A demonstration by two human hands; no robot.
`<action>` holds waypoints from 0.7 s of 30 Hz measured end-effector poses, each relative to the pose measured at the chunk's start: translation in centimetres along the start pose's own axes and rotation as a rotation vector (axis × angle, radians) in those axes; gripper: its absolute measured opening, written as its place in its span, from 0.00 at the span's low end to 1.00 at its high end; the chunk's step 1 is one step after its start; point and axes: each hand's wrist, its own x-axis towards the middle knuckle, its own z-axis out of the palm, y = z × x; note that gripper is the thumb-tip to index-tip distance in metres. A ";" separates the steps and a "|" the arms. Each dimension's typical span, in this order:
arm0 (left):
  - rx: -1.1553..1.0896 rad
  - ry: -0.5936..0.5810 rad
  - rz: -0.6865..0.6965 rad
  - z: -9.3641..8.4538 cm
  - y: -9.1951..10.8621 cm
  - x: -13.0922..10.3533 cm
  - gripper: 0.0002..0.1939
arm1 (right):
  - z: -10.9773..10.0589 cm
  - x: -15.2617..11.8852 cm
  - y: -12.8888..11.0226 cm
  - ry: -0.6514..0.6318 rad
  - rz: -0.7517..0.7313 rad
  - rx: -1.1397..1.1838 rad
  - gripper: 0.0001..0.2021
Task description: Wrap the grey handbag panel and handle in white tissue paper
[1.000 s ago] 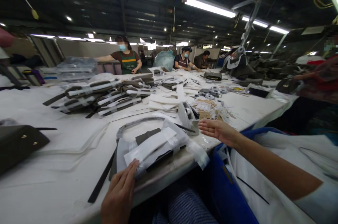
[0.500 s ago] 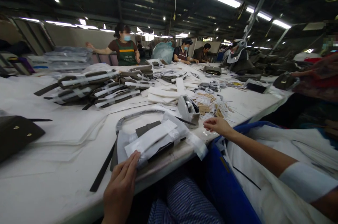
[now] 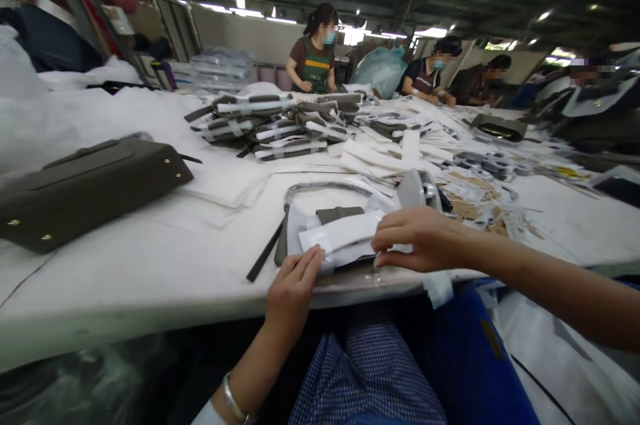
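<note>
In front of me at the table edge lies a dark bag piece [image 3: 340,213] partly wrapped in pale sheeting, with a grey-wrapped looped handle [image 3: 327,187] behind it. A white padding strip [image 3: 350,233] runs across its top. My left hand [image 3: 295,285] rests on the strip's left end, fingers stretched out and flat. My right hand [image 3: 425,238] is at the strip's right end, thumb and fingers pinched on what looks like clear tape [image 3: 375,280], mostly hidden. A dark strap [image 3: 265,251] sticks out to the left. Just behind my right hand stands a grey tape dispenser [image 3: 413,190].
A dark handbag [image 3: 100,181] with metal studs lies at left beside white sheets [image 3: 225,185]. Wrapped dark straps [image 3: 280,125] are piled behind. Tan and white scraps [image 3: 480,195] lie at right. A blue bin [image 3: 470,351] stands below the edge. Co-workers [image 3: 315,58] sit or stand opposite.
My right hand has come left from beside the dispenser to the strip's right end. My left hand stays on the strip. The view has turned left, bringing in more of the handbag.
</note>
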 end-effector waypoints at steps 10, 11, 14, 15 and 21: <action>-0.076 0.048 -0.034 0.1 0.3 0.1 0.23 | 3.6 11.4 2.2 -0.375 -0.126 -0.021 0.08; -0.087 0.057 -0.040 0.2 0.3 0.1 0.22 | 3.7 11.8 2.2 -0.411 -0.112 -0.047 0.07; -0.129 0.066 -0.071 0.4 0.2 0.1 0.21 | 4.1 12.9 2.2 -0.504 -0.082 -0.117 0.07; -0.139 0.065 -0.080 0.4 0.2 0.1 0.20 | 4.2 13.1 2.2 -0.526 -0.081 -0.138 0.08; -0.118 0.112 -0.081 0.7 0.2 -0.4 0.18 | 4.6 15.0 2.0 -0.636 -0.122 -0.238 0.11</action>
